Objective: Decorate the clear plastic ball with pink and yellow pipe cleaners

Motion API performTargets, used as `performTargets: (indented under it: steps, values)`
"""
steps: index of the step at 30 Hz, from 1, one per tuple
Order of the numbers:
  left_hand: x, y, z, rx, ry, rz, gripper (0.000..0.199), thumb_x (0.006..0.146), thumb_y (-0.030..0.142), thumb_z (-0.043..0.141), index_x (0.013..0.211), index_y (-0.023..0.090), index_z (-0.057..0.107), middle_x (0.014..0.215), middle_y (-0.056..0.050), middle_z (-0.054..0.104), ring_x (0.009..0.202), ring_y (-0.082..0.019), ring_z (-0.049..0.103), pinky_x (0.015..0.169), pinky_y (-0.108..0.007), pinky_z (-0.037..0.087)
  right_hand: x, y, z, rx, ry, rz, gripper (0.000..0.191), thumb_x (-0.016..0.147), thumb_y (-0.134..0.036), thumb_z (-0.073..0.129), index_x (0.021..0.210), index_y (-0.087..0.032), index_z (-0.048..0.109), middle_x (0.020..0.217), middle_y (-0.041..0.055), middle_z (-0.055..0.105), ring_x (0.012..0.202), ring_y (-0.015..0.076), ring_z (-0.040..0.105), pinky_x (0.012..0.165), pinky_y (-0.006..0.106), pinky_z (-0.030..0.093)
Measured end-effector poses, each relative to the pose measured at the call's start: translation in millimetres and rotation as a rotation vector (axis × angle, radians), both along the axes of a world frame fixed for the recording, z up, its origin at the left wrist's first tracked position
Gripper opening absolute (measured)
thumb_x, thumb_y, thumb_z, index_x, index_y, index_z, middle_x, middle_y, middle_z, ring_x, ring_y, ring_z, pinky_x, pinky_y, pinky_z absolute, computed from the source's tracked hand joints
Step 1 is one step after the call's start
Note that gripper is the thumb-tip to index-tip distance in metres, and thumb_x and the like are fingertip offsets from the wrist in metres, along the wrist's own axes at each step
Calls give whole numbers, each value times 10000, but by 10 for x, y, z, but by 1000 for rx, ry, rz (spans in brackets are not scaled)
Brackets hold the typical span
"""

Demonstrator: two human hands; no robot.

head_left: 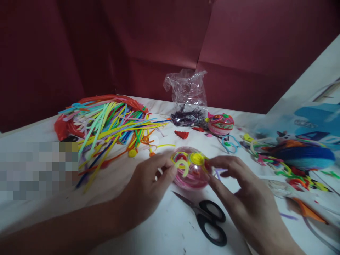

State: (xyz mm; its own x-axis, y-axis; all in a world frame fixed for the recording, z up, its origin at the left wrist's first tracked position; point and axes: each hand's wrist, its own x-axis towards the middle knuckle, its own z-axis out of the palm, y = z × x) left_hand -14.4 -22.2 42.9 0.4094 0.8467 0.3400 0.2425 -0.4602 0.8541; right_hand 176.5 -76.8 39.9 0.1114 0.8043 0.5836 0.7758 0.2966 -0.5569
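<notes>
A clear pink ball [190, 183] decorated with coiled yellow and pink pipe cleaners stands on the table between my hands. Pinched between thumb and forefinger of my left hand [150, 182] is a short, curled pale-yellow pipe cleaner [185, 166], held against the ball's front. The thumb and fingertips of my right hand [245, 193] close on the ball's right edge, beside a yellow coil [197, 158]. Black-handled scissors [208, 219] lie just below the ball, pointing up and left.
Many loose pipe cleaners [111, 124] spread from a red bag at the left. Behind are a clear plastic bag [188, 92] with dark strands and another decorated ball [221, 124]. Blue yarn-like material [305, 155], coloured pieces and orange-handled scissors [309, 211] crowd the right side.
</notes>
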Motion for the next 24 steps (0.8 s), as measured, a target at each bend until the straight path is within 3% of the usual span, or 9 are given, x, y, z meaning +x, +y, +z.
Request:
performTargets:
  steps: [3,8,10,12,17,21,24]
  values:
    - [42,182,75,-17,-131,-10,209,846,283,487,690,163,555,729,16,584,725,-112,525,673,-210,395,44,78,41,1,-117,5,287,819,-357,543,1063,-217,604,1096,97,661,979,258,623,790,391,523]
    - [131,372,69,-92,-157,66,186,763,272,530,614,162,538,585,40,494,617,-109,464,571,-213,363,100,156,-3,-227,-126,17,378,831,-414,537,1152,-218,574,1085,95,671,938,273,645,752,409,532]
    - [129,392,36,-92,-144,98,203,752,256,540,574,164,509,540,53,441,574,-98,418,532,-213,326,98,163,-30,-216,-88,-4,406,826,-445,551,1160,-216,570,1111,98,664,971,276,635,771,412,526]
    - [112,379,17,-68,-142,109,231,763,266,552,564,163,497,526,61,420,555,-91,397,516,-212,307,68,149,-25,-106,-48,-29,400,826,-449,562,1149,-213,577,1136,98,655,1024,271,613,815,409,513]
    - [90,199,78,47,-106,-20,211,810,205,489,603,167,500,571,60,466,581,-82,439,560,-197,348,-86,55,171,132,1,72,177,845,-274,590,1014,-279,642,960,14,672,899,153,622,759,252,499]
    - [108,20,154,95,0,-115,190,789,155,474,599,167,487,588,57,471,576,-74,438,558,-188,347,-176,35,326,-43,188,235,78,814,-272,616,836,-261,690,786,-15,688,765,127,650,654,193,504]
    - [117,-58,177,49,31,-155,200,791,180,467,592,166,487,597,50,463,579,-78,431,553,-192,344,-191,48,344,-238,321,283,171,785,-322,613,662,-210,653,657,4,670,610,133,615,507,195,488]
